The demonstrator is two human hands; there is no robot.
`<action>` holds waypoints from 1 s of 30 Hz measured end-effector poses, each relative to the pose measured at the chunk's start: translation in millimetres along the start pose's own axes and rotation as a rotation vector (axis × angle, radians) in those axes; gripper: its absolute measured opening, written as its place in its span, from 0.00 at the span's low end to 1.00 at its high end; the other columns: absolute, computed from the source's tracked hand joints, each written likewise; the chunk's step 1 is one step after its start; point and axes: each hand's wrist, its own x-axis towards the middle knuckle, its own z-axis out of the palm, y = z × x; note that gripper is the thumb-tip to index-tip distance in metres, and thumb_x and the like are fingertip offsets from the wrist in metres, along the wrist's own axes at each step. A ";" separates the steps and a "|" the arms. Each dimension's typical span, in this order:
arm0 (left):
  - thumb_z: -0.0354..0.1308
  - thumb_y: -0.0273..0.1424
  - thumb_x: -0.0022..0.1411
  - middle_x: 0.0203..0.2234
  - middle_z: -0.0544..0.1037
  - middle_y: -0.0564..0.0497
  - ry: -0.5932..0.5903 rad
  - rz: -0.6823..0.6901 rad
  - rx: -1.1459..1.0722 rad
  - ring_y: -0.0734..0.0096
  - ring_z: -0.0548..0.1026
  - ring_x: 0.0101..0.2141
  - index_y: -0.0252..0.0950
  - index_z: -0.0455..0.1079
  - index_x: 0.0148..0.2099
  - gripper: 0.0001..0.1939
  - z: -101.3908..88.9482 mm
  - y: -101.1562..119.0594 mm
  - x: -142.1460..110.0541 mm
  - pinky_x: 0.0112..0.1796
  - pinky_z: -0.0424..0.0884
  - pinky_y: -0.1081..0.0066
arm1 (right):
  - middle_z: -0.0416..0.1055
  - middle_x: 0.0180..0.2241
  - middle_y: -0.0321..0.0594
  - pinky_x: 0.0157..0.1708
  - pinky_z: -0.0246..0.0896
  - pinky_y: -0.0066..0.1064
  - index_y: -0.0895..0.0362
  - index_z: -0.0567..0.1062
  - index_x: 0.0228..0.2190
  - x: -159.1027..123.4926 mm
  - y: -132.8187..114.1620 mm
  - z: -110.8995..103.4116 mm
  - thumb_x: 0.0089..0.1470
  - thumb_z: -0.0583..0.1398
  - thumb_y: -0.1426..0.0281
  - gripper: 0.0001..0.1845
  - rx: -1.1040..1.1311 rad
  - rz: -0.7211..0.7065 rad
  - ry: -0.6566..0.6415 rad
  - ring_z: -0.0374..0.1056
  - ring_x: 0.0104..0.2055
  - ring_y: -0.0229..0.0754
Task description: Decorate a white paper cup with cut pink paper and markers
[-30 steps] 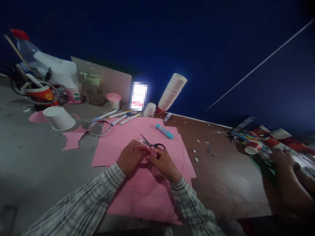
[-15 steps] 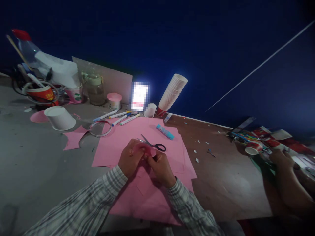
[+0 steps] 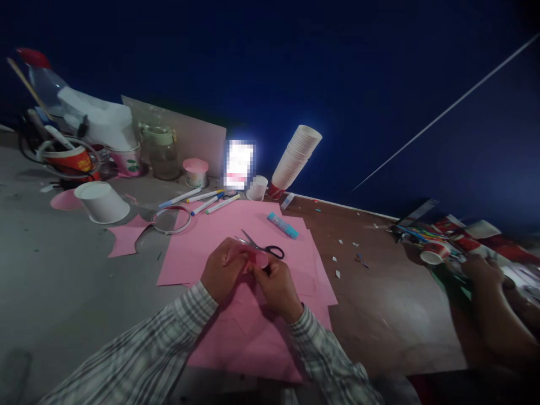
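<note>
Between my two hands is a small curved piece of pink paper, partly hidden by the fingers. My left hand grips its left side, thumb on top. The fingers of my right hand pinch its lower right edge. Just beyond the hands, a pair of scissors with dark handles lies spread on the stacked pink sheets. A blue glue stick rests farther back on the same sheets.
Several markers, a clear ring and a pink offcut lie to the left, near an upturned white cup. A tall stack of paper cups leans at the back. Another person's arm is at far right.
My fingers have shifted slightly on the pink paper, and its curved shape sits at a different angle. The scissors and glue stick have stayed in place.
</note>
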 end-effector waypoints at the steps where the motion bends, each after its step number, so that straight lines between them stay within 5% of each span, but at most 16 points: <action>1: 0.53 0.28 0.57 0.29 0.74 0.51 0.001 0.007 0.006 0.68 0.72 0.34 0.36 0.74 0.33 0.08 -0.3 0.3 -0.2 0.38 0.68 0.70 | 0.64 0.21 0.34 0.23 0.54 0.27 0.59 0.73 0.28 0.0 -1.0 -0.9 0.48 0.59 0.66 0.08 -0.007 0.005 -0.008 0.58 0.24 0.37; 7: 0.54 0.31 0.57 0.34 0.77 0.48 -0.035 -0.011 -0.053 0.65 0.74 0.37 0.34 0.74 0.38 0.10 -1.1 -1.1 -0.8 0.41 0.69 0.67 | 0.68 0.23 0.36 0.25 0.57 0.28 0.57 0.73 0.25 2.6 -2.9 -6.5 0.49 0.59 0.66 0.07 0.019 0.009 -0.055 0.61 0.25 0.38; 14: 0.63 0.34 0.49 0.29 0.81 0.47 -0.170 -0.258 -0.355 0.65 0.76 0.31 0.32 0.76 0.36 0.13 2.5 -2.8 2.2 0.36 0.73 0.66 | 0.68 0.21 0.36 0.26 0.60 0.29 0.56 0.76 0.27 8.2 3.4 -5.7 0.47 0.60 0.64 0.08 0.125 0.023 -0.036 0.64 0.27 0.40; 18: 0.62 0.30 0.47 0.22 0.78 0.52 -0.127 -0.281 -0.357 0.69 0.73 0.26 0.34 0.78 0.29 0.06 -0.4 -2.7 6.4 0.30 0.72 0.70 | 0.73 0.28 0.37 0.28 0.61 0.29 0.57 0.78 0.33 11.3 6.7 -41.8 0.42 0.64 0.67 0.13 0.105 0.047 -0.270 0.64 0.27 0.37; 19: 0.61 0.30 0.47 0.20 0.76 0.53 -0.100 -0.301 -0.356 0.70 0.71 0.24 0.34 0.78 0.30 0.07 -1.2 -2.8 7.1 0.28 0.72 0.70 | 0.74 0.30 0.38 0.28 0.61 0.29 0.57 0.77 0.37 16.7 8.4 -56.2 0.43 0.64 0.65 0.16 0.115 0.042 -0.212 0.65 0.27 0.37; 23: 0.63 0.31 0.46 0.17 0.74 0.53 -0.079 -0.392 -0.446 0.72 0.69 0.21 0.33 0.79 0.33 0.10 -0.5 -2.3 7.2 0.26 0.73 0.68 | 0.71 0.24 0.37 0.27 0.61 0.29 0.60 0.76 0.39 71.5 20.0 -109.0 0.51 0.57 0.59 0.19 -0.317 0.056 0.204 0.63 0.24 0.37; 26: 0.67 0.34 0.44 0.21 0.77 0.51 -0.123 -0.432 -0.546 0.68 0.73 0.22 0.33 0.78 0.33 0.12 2.9 -2.3 6.4 0.27 0.76 0.64 | 0.75 0.30 0.42 0.33 0.62 0.31 0.61 0.76 0.38 133.0 32.1 -124.5 0.48 0.60 0.65 0.16 -0.462 0.084 0.272 0.68 0.31 0.41; 30: 0.71 0.37 0.42 0.23 0.79 0.49 -0.158 -0.467 -0.669 0.65 0.76 0.24 0.32 0.77 0.31 0.16 6.9 -8.0 5.8 0.30 0.78 0.59 | 0.76 0.33 0.48 0.38 0.62 0.33 0.63 0.76 0.37 193.0 49.0 -115.0 0.43 0.65 0.67 0.18 -0.618 0.111 0.277 0.71 0.38 0.48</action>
